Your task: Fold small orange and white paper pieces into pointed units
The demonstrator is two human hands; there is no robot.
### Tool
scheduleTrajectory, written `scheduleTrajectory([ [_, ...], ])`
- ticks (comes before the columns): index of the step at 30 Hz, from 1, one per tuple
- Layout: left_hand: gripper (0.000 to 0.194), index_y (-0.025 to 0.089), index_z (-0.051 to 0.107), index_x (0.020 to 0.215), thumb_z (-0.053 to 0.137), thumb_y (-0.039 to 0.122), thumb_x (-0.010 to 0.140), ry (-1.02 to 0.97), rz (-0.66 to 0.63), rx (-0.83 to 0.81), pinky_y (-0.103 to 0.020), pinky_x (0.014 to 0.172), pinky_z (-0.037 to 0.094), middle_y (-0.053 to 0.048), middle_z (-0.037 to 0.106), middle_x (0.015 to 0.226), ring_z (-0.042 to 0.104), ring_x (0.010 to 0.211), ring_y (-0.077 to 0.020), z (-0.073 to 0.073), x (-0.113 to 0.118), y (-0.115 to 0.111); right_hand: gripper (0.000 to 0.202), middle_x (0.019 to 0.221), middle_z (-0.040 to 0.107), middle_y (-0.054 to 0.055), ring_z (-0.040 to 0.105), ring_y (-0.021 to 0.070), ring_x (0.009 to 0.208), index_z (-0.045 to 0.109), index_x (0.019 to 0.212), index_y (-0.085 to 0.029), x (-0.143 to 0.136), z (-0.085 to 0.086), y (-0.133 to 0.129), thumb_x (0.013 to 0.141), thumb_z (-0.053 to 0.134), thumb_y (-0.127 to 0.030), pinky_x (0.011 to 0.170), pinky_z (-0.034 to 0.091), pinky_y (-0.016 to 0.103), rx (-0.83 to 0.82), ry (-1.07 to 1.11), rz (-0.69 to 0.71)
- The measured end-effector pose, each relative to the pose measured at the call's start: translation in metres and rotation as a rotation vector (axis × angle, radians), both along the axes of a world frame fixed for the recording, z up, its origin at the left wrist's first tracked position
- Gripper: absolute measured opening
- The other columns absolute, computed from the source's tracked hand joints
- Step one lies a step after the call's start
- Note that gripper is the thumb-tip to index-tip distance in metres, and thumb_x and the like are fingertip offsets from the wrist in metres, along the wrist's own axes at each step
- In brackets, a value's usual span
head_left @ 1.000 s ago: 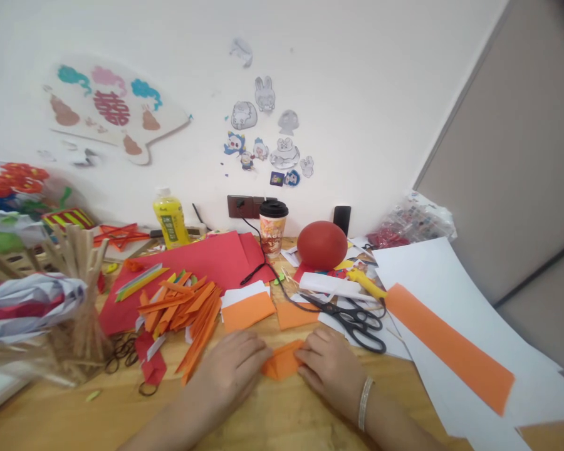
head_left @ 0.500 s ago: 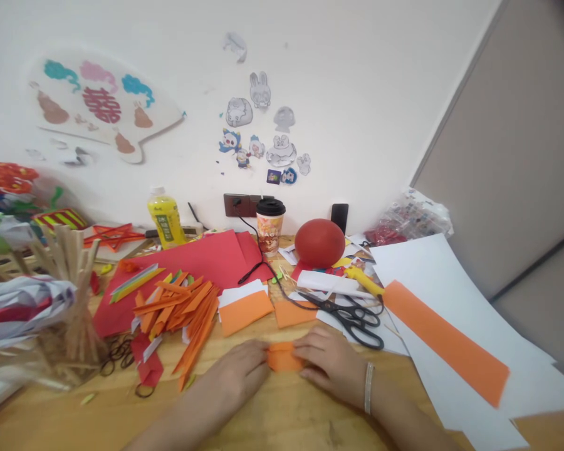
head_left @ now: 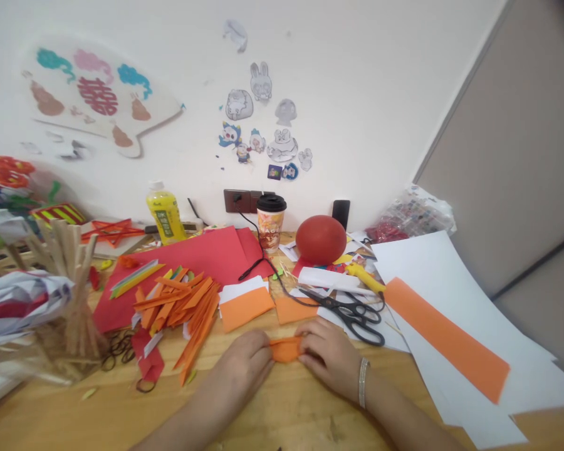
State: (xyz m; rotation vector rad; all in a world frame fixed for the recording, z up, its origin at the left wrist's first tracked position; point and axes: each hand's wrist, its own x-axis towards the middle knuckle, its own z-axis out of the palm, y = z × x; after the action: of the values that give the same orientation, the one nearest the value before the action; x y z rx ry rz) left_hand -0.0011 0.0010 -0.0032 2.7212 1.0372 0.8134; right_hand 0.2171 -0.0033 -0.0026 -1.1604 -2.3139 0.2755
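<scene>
A small piece of orange paper (head_left: 285, 349) with a fold along its upper side is stretched between my two hands, just above or on the wooden table. My left hand (head_left: 248, 358) is closed on its left end, fingers curled. At the right end, my right hand (head_left: 326, 351) pinches it between thumb and fingers; a silvery bracelet circles that wrist. Beyond my hands lie orange paper rectangles (head_left: 247, 309) and black-handled scissors (head_left: 352, 312). Left of my left hand is a heap of folded orange paper strips (head_left: 181, 307).
Behind are red paper sheets (head_left: 192, 254), a yellow bottle (head_left: 166, 216), a lidded paper cup (head_left: 270, 228) and a red balloon (head_left: 320, 240). To the right, a long orange strip (head_left: 446, 338) lies on white sheets (head_left: 418, 257). Wooden sticks (head_left: 75, 263) stand at left.
The orange paper's near edge has drawn upward, so it shows as a narrower band. My hands have shifted slightly away from me, and the fingers of my left hand are more curled.
</scene>
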Motion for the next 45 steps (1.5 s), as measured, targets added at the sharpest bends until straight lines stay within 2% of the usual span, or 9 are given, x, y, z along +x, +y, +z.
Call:
scheduleTrajectory([
  [6,0.019,0.018,0.055,0.067,0.046,0.019,0.083,-0.083,0.111,-0.102,-0.03,0.066,0.046,-0.005,0.055,0.077,0.053,0.074,-0.0185,0.003,0.005,-0.001,0.011,0.095,0.056,0.002,0.05,0.0188,0.091,0.058,0.065,-0.019,-0.006,0.0,-0.001,0.069,0.067,-0.013,0.078,0.039,0.031,-0.174,0.103,-0.214],
  [13,0.017,0.018,0.056,0.065,0.051,0.022,0.08,-0.064,0.211,-0.239,-0.033,0.067,0.045,-0.004,0.056,0.075,0.054,0.074,-0.0206,0.007,0.007,0.002,0.015,0.088,0.055,0.001,0.049,0.0185,0.087,0.058,0.056,-0.018,-0.01,-0.005,0.001,0.065,0.07,-0.014,0.079,0.039,0.033,-0.205,0.173,-0.349],
  [21,0.008,0.018,0.061,0.074,0.054,0.015,0.076,0.048,0.269,-0.153,-0.035,0.067,0.043,-0.005,0.056,0.081,0.053,0.078,-0.0225,0.005,0.012,0.001,0.016,0.081,0.054,0.002,0.049,0.0187,0.081,0.056,0.055,-0.018,-0.015,-0.006,0.001,0.061,0.07,-0.016,0.073,0.04,0.032,-0.17,0.16,-0.439],
  [24,0.021,0.024,0.066,0.086,0.052,0.01,0.078,0.092,0.193,-0.054,-0.036,0.07,0.043,-0.006,0.056,0.093,0.051,0.086,-0.0232,0.005,0.013,0.0,0.016,0.081,0.054,0.002,0.05,0.0194,0.081,0.056,0.059,-0.018,-0.015,-0.004,0.002,0.059,0.072,-0.014,0.073,0.04,0.032,-0.195,0.144,-0.459],
  [27,0.026,0.031,0.07,0.084,0.055,0.01,0.079,0.152,0.137,0.006,-0.039,0.071,0.043,-0.006,0.057,0.099,0.05,0.091,-0.0256,0.007,0.007,0.0,0.016,0.084,0.055,0.002,0.05,0.0198,0.084,0.057,0.065,-0.018,-0.011,-0.002,0.003,0.06,0.071,-0.012,0.076,0.039,0.032,-0.228,0.128,-0.44],
  [31,0.024,0.029,0.069,0.09,0.047,0.018,0.088,0.173,0.034,0.057,-0.038,0.073,0.046,-0.007,0.059,0.104,0.05,0.092,-0.0241,0.01,-0.003,0.0,0.018,0.09,0.056,0.002,0.05,0.0195,0.089,0.061,0.079,-0.02,-0.003,0.001,0.001,0.066,0.067,-0.008,0.079,0.04,0.032,-0.219,0.12,-0.328],
  [34,0.03,0.023,0.064,0.101,0.036,0.019,0.094,0.165,-0.083,0.083,-0.037,0.079,0.047,-0.006,0.061,0.106,0.052,0.095,-0.0211,0.009,-0.005,0.0,0.023,0.096,0.059,0.002,0.051,0.0187,0.092,0.062,0.091,-0.023,0.0,0.001,0.0,0.075,0.059,-0.007,0.078,0.04,0.031,-0.085,0.063,-0.122],
  [38,0.031,0.017,0.06,0.106,0.03,0.017,0.096,0.111,-0.169,0.115,-0.038,0.084,0.048,-0.008,0.064,0.099,0.054,0.094,-0.0199,0.004,-0.004,0.001,0.016,0.088,0.065,0.003,0.052,0.0176,0.086,0.063,0.089,-0.022,0.001,0.001,0.002,0.087,0.049,-0.015,0.075,0.04,0.031,0.159,-0.064,0.1],
  [45,0.027,0.018,0.059,0.096,0.032,0.019,0.096,0.099,-0.147,0.048,-0.029,0.073,0.05,-0.004,0.061,0.081,0.056,0.079,-0.0161,0.007,0.001,0.004,0.02,0.071,0.061,0.004,0.051,0.0166,0.072,0.061,0.076,-0.019,-0.006,-0.004,0.004,0.089,0.045,-0.017,0.065,0.038,0.03,0.293,-0.168,0.048],
])
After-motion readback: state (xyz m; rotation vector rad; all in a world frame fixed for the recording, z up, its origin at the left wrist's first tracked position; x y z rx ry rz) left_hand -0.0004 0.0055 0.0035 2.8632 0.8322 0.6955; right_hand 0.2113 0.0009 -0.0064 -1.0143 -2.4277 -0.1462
